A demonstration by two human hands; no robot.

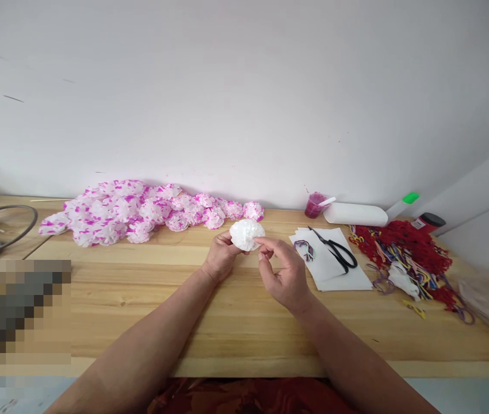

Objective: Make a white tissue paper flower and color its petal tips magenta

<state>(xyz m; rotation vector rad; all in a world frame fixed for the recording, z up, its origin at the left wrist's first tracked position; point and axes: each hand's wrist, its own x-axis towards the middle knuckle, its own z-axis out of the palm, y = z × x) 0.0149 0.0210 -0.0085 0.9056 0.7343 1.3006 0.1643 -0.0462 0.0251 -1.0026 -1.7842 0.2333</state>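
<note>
A round white paper flower (245,235) with ruffled layers is held above the table in front of me. My left hand (222,253) grips it from below and the left, fingers partly hidden behind it. On its right edge, my right hand (282,269) pinches the paper between thumb and index finger, the other fingers curled in. Just behind the flower lies a heap of finished-looking paper flowers (113,213), white with magenta-tinted edges, stretching left along the wall.
Right of my hands, black-handled scissors (335,250) lie on white paper sheets (326,279). Behind them stand a cup of magenta liquid (313,206) and a white roll (355,214). Farther right are tangled red yarn (421,250) and a black-lidded container (429,221). A grey cable (29,211) loops at the left.
</note>
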